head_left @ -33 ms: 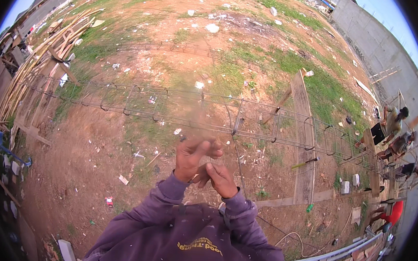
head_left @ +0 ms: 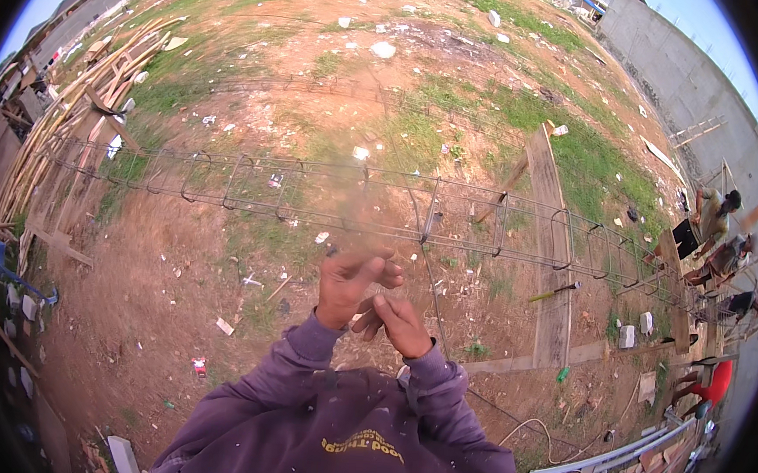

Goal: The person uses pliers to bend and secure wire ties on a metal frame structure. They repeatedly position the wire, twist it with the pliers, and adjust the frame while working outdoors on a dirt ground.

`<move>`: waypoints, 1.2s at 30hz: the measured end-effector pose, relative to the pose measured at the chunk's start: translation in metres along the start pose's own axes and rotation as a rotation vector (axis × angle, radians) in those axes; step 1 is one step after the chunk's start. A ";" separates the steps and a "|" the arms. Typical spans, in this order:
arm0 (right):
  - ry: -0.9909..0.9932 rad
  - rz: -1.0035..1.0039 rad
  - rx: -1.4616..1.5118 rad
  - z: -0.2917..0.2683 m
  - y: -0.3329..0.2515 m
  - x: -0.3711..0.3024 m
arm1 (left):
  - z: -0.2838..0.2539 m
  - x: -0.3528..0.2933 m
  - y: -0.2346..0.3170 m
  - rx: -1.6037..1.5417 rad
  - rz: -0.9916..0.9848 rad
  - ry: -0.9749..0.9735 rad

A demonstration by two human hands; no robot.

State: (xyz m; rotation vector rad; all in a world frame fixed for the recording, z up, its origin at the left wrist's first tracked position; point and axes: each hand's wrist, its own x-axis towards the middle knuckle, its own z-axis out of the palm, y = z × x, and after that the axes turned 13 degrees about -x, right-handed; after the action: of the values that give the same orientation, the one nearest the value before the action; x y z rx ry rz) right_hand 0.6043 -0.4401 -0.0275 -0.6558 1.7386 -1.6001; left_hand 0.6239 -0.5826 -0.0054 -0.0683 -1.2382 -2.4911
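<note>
My left hand and my right hand are close together in front of my chest, in purple sleeves. The left hand's fingers curl toward the right one, with its thumb bent over. On my right hand, thumb and fingers are pressed together near the left palm. Whatever lies between the fingers is too small to make out. Just beyond the hands, a long steel rebar cage with square stirrups runs from left to right above the ground. A blurry smear covers part of it ahead of my left hand.
An upright wooden plank stands at the cage's right part, beside a yellow-handled tool. Bamboo poles are piled at left. Several people work at far right, one in red. Pale pipes and scrap wood lie at lower right.
</note>
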 end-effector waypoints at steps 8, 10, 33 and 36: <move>0.159 0.018 -0.144 -0.005 -0.009 -0.005 | -0.001 0.009 -0.003 0.267 -0.012 -0.086; 0.179 0.027 -0.154 -0.005 -0.013 -0.006 | -0.001 0.008 -0.005 0.273 -0.035 -0.085; 0.146 0.009 0.204 -0.055 0.060 -0.030 | -0.066 0.087 0.048 -0.879 0.119 0.181; 0.199 0.160 0.154 -0.064 0.057 -0.055 | -0.069 0.103 0.036 -0.783 0.234 0.146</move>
State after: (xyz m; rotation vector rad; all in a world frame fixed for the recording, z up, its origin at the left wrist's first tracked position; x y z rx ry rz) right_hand 0.5959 -0.3500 -0.0753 -0.2845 1.7377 -1.7116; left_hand 0.5471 -0.6865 0.0001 -0.2065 -0.1339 -2.5515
